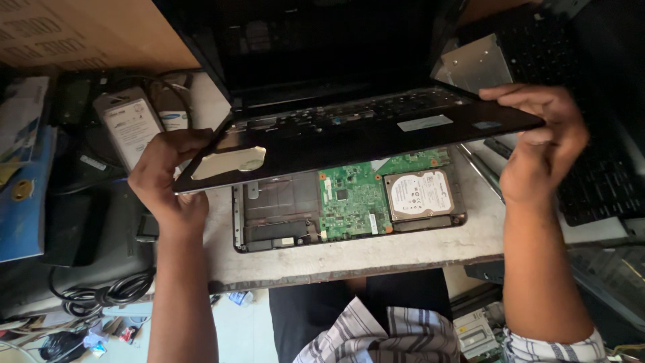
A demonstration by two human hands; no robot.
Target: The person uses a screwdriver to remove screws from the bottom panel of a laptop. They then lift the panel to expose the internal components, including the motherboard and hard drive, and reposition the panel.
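A black laptop lies opened up on a grey worktop (349,259). Both hands hold its black palmrest cover (349,138) lifted off the base. My left hand (168,178) grips the cover's left front corner. My right hand (541,138) pinches its right edge. Under the raised cover the laptop base (282,215) shows a green circuit board (356,198) and a silver hard drive (418,195) at the right. The dark screen (322,47) stands behind.
Power adapters (131,124) and black cables (101,296) lie at the left, beside a blue booklet (23,195). Another black keyboard (598,181) and a silver metal drive (478,64) sit at the right. A cardboard box (87,30) is at the back left.
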